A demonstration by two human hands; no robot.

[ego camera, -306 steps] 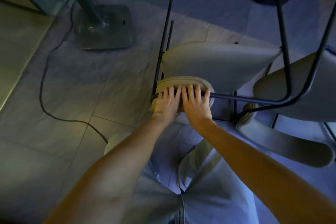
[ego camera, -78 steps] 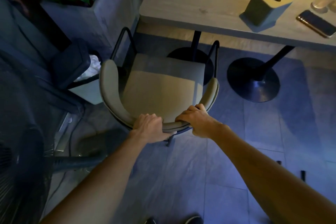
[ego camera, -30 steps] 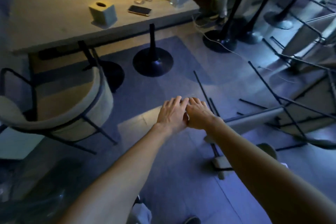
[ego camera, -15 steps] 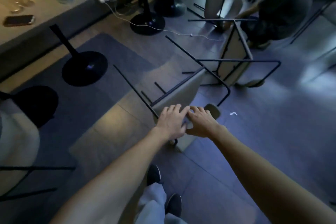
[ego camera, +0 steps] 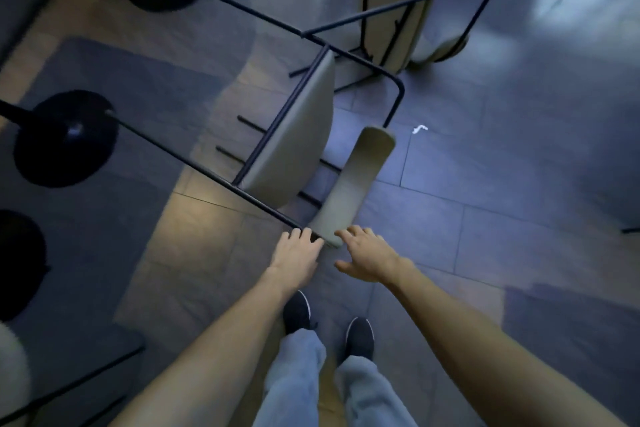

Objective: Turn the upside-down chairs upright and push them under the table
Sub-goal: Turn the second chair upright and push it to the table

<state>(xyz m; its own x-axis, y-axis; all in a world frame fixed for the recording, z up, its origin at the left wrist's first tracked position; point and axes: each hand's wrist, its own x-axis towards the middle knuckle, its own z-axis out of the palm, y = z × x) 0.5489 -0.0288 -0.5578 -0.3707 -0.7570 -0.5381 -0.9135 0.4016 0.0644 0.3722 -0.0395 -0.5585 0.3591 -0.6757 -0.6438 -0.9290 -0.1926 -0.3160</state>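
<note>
Both hands, left hand (ego camera: 296, 251) and right hand (ego camera: 367, 255), fingers open, reach the overturned beige black-framed chair (ego camera: 294, 146); gripping its backrest comes next.

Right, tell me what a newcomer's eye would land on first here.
The overturned beige padded chair with thin black metal legs fills the centre, its legs pointing up and out over the grey tiled floor. Just below it, the left hand and right hand reach for its curved backrest, both open. A second toppled beige chair lies beyond, at the top.
</note>
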